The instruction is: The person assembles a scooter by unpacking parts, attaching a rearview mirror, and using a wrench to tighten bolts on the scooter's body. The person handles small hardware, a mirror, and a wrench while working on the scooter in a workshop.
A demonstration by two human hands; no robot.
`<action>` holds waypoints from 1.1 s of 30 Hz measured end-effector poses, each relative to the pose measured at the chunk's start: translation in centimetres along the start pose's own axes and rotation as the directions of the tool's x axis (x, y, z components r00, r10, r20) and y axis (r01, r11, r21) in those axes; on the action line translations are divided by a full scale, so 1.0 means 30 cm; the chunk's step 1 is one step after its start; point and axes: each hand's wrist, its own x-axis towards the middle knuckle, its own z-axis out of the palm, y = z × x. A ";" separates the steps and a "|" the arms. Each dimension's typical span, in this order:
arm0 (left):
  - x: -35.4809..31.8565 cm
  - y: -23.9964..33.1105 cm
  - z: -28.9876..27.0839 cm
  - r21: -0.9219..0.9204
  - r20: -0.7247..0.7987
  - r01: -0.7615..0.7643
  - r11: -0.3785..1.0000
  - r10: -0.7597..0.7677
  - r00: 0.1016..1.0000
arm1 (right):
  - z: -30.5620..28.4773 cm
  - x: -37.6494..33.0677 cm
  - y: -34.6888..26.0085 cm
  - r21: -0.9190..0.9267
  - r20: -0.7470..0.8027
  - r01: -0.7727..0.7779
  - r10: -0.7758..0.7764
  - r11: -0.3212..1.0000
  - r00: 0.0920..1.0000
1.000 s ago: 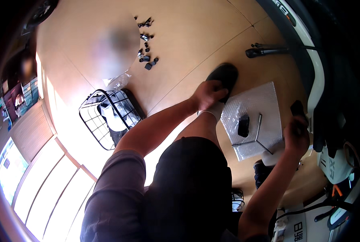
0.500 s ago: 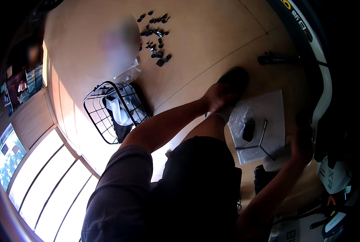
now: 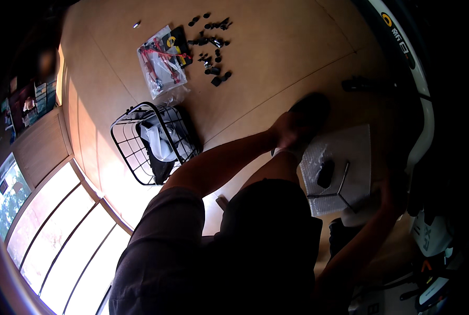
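Wooden floor (image 3: 276, 68), sunlit. Left hand (image 3: 287, 128) rests at the bubble-wrap sheet (image 3: 350, 152) carrying a black part (image 3: 326, 173); its grip cannot be judged. Right hand (image 3: 392, 189), shadowed: grip unclear. Judged step: unpacking. Next move calls for 1 secure pinch on the part.

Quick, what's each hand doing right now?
Left hand: by the bubble-wrap sheet; grip cannot be told.
Right hand: in shadow; cannot be told.

Left hand (image 3: 286, 130) reaches down past the knee, fingers curled (grip unclear) — right hand (image 3: 394, 190) hangs low in shadow.
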 end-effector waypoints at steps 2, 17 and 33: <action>0.026 -0.127 0.016 0.115 -0.038 -0.249 0.962 0.255 0.966 | 0.006 0.005 0.005 -0.059 0.020 0.027 -0.026 0.998 0.999; -0.020 -0.077 -0.077 -0.239 0.040 0.100 0.966 -0.093 0.995 | -0.049 0.027 0.026 -0.126 0.238 -0.051 0.080 0.991 0.968; -0.019 -0.215 -0.569 -0.278 -0.700 -0.069 0.958 -0.153 0.697 | -0.187 -0.145 0.418 -0.944 -0.068 -0.114 0.156 0.309 0.985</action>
